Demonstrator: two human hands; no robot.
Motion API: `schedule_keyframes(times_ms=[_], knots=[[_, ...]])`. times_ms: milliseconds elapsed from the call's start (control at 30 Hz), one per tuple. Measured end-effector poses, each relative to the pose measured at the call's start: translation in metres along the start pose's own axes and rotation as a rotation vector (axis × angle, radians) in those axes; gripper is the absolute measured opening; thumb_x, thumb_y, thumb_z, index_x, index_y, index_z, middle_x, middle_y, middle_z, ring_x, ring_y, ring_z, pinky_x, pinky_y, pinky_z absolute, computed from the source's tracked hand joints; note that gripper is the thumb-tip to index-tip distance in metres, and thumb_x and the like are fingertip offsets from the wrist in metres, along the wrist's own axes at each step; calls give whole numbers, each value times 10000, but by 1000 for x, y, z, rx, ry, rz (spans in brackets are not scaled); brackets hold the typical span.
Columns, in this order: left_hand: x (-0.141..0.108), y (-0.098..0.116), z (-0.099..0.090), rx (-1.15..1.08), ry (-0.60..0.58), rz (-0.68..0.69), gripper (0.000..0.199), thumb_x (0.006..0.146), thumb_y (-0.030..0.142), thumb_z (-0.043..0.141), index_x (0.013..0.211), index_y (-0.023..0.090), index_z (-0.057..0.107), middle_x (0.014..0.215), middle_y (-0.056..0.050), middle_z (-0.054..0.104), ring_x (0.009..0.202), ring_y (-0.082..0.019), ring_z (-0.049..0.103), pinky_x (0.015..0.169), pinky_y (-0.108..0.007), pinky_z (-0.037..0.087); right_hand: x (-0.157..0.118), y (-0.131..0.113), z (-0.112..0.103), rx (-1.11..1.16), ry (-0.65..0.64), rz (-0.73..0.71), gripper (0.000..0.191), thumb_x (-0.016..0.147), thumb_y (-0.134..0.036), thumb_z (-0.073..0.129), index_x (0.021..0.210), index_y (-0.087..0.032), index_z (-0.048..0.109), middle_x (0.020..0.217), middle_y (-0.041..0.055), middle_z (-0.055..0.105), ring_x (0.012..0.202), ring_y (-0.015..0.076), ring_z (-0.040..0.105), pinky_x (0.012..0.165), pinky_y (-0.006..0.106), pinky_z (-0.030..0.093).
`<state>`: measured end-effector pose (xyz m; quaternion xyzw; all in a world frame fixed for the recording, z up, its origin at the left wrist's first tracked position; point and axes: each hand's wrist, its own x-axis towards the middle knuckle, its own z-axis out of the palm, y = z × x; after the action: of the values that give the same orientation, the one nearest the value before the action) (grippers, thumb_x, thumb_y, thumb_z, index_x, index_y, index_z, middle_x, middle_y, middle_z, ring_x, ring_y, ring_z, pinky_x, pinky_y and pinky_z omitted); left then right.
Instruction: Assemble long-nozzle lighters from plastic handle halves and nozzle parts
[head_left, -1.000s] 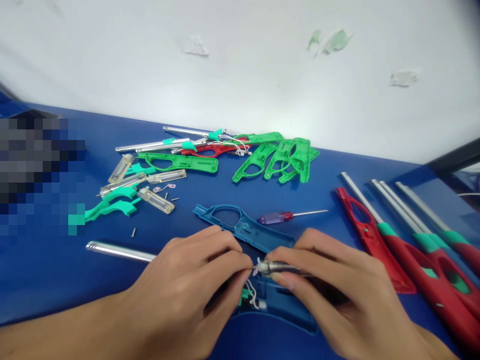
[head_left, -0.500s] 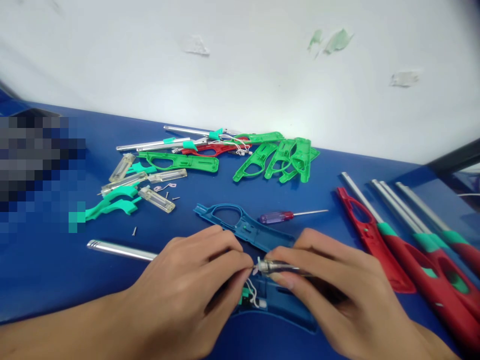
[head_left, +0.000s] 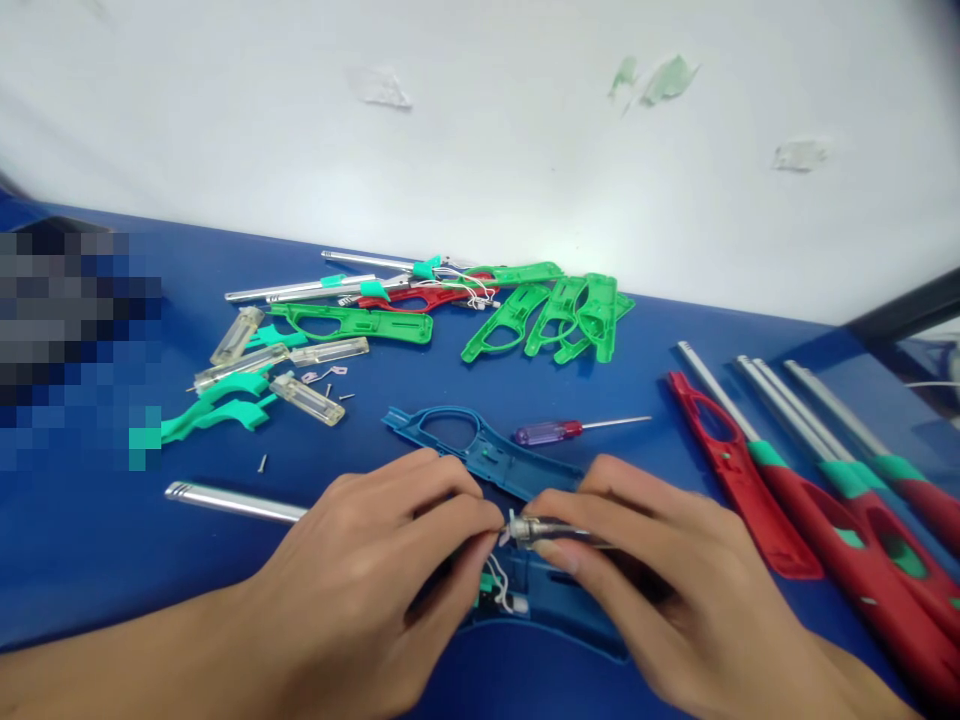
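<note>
- Nearer than the screwdriver (head_left: 547, 432), the left hand (head_left: 382, 560) hides the inner end of a silver tube (head_left: 232, 502).
- A small pale piece (head_left: 504, 538) at that hand's fingertips, nearer than the screwdriver, is too small to make out.
- The right hand (head_left: 660, 560), also nearer than the screwdriver, covers much of a translucent cartridge (head_left: 544, 529).
- Just nearer than the screwdriver, the upper blue shell (head_left: 487, 455) runs behind the right hand.
- The lower blue shell (head_left: 555, 600), farther on the near side of the screwdriver, is partly hidden by both hands.
- Right of the screwdriver, the frame's edge crops the red-handled lighters (head_left: 817, 520).
- Far left of the screwdriver, a dark object (head_left: 52, 320) is pixelated and cut off.
</note>
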<state>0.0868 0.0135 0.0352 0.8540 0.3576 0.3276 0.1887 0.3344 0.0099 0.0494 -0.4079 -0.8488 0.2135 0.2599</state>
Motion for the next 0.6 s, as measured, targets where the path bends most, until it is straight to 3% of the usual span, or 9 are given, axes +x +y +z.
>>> schedule_keyframes(times_ms=[233,367,600], knots=[[4,14,-8,96,-38,-39,164,1038,191,501,1126,270,614,1111,-8,731,968,-195,710,668,-322,536,-1,2,0,-84,-19,17,198,1074,-207,556,1189,-307,682,955,-23,719,821,155,745,725,288,606],[-1,23,-9,215,-54,-59,296,995,209,491,1269,265,588,1221,-56,714,1038,-242,704,755,-354,588,-1,2,0,-86,0,16,182,1077,-219,554,1182,-303,676,941,-24,704,781,151,729,687,288,596],[-2,10,-5,363,-133,75,378,981,244,515,1358,257,532,1220,-68,707,1073,-322,693,720,-459,608,-2,2,-2,-157,8,-22,181,1088,-218,513,1193,-291,641,931,-33,710,769,143,735,647,279,574]])
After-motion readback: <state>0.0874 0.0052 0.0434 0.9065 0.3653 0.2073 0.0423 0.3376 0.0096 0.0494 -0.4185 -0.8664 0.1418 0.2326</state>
